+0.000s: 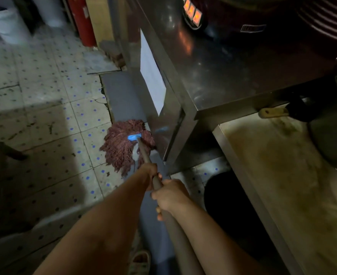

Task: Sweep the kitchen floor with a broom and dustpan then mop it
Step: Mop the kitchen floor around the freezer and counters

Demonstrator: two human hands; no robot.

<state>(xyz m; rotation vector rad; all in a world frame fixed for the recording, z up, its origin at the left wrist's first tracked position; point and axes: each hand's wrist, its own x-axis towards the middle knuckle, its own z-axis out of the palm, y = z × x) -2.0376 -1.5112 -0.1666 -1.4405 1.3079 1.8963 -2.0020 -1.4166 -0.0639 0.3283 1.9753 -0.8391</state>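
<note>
A mop with a reddish-brown string head (pixel 122 147) and a blue clamp (pixel 134 137) rests on the tiled floor (pixel 44 120), against the foot of a steel counter. Its brown handle (pixel 143 151) runs back toward me. My left hand (pixel 150 176) grips the handle farther down. Just behind it, my right hand (pixel 170 194) holds the same handle. No broom or dustpan is visible.
The steel counter (pixel 233 76) fills the right side, with a white paper (pixel 152 80) on its side panel and a lower shelf (pixel 282 175). A dark round bin (pixel 229 197) stands under it. White buckets (pixel 5 20) and a red cylinder (pixel 82 20) stand at the back. A slipper (pixel 139 262) shows below.
</note>
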